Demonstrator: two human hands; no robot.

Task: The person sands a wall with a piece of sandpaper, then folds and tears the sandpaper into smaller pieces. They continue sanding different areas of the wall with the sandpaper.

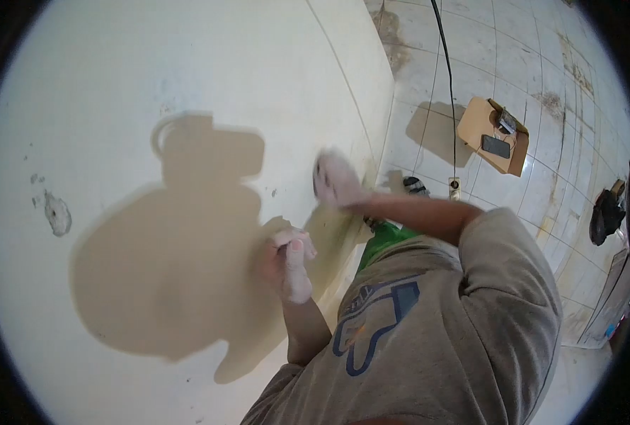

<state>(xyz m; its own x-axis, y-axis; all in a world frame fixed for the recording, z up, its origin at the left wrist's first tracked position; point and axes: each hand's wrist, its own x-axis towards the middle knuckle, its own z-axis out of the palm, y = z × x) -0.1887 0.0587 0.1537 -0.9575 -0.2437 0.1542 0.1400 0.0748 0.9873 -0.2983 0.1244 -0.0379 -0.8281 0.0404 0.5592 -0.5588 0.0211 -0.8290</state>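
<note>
My right hand point(338, 178), dusted white and smeared by motion, is at the pale wall point(258, 64). Along its fingers shows the edge of a dark, flat piece point(318, 177), too blurred to name. Lower down, my left hand point(291, 268) is closed near the wall, fingers curled in and thumb laid over them; white dust covers it too. Whatever may be inside those fingers is hidden. My shadow point(166, 269) falls broadly over the wall surface beside both hands.
On the tiled floor point(471, 42) stands an open cardboard box point(476, 122) with a phone point(495, 146) on it. A black cable point(448, 64) runs to a socket strip point(455, 187) near my feet. Dark items point(606, 212) lie farther right. The wall has chipped patches point(57, 214).
</note>
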